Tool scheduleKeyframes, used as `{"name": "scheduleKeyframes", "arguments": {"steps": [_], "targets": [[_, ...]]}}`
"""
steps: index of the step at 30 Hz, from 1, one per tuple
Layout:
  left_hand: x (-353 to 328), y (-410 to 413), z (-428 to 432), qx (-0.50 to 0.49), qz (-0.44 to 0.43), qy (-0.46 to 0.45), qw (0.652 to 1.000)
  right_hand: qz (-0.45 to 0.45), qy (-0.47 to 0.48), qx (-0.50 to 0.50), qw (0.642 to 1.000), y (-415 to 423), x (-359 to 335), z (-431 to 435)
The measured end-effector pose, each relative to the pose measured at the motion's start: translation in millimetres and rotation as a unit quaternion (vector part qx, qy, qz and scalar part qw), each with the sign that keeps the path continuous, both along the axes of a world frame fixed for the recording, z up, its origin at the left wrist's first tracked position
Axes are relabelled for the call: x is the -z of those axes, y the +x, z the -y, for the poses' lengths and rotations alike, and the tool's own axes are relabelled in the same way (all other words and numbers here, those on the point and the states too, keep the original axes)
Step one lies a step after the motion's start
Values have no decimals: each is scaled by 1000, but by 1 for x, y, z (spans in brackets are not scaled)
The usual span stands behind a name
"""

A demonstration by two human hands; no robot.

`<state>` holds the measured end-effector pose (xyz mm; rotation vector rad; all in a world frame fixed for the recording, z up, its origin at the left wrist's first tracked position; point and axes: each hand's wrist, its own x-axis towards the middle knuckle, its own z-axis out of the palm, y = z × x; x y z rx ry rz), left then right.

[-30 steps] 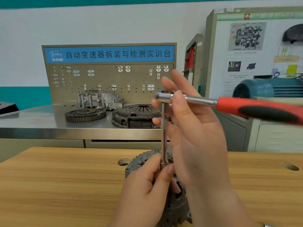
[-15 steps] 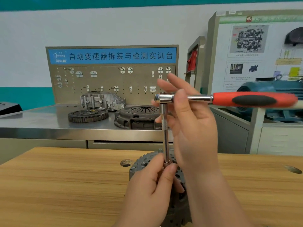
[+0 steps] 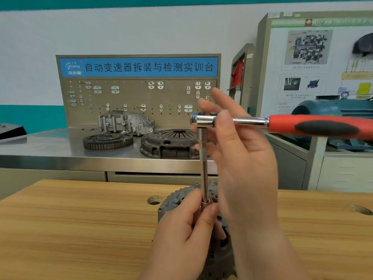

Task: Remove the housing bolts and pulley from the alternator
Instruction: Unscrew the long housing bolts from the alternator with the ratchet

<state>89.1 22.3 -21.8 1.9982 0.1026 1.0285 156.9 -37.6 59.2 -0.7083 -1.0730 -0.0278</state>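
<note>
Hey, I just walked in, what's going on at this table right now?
A person is working on an alternator that sits on a wooden table. Their left hand pinches the bottom of a long extension bar where it meets the alternator, steadying it. Their right hand pinches the head of a red-handled ratchet on top of that bar, handle pointing right. Fingers hide the bar's tip, so how far any bolt is out cannot be told.
</note>
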Motion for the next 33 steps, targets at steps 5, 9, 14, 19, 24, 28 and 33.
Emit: {"name": "scheduleKeyframes", "arguments": {"steps": [5, 9, 14, 19, 24, 28, 33], "targets": [[0, -1, 0, -3, -4, 29, 1000, -27, -3, -42, 999, -1, -2, 5], [-2, -4, 0, 1, -11, 58, 998, -116, -44, -219, 968, 4, -5, 7], [1, 0, 0, -3, -13, 24, 1000, -26, -7, -29, 999, 4, -2, 5], [1, 0, 1, -10, -23, 27, 999, 14, -4, 39, 999, 2, -2, 5], [-2, -4, 3, -17, -22, 60, 998, -136, -21, -282, 950, 5, -6, 8], [-1, -2, 4, -13, -15, 17, 1000, -58, -23, -166, 984, 3, -4, 7], [-2, -2, 4, -7, -27, -4, 1000, 48, 5, 80, 996, 2, 1, 4]]}}
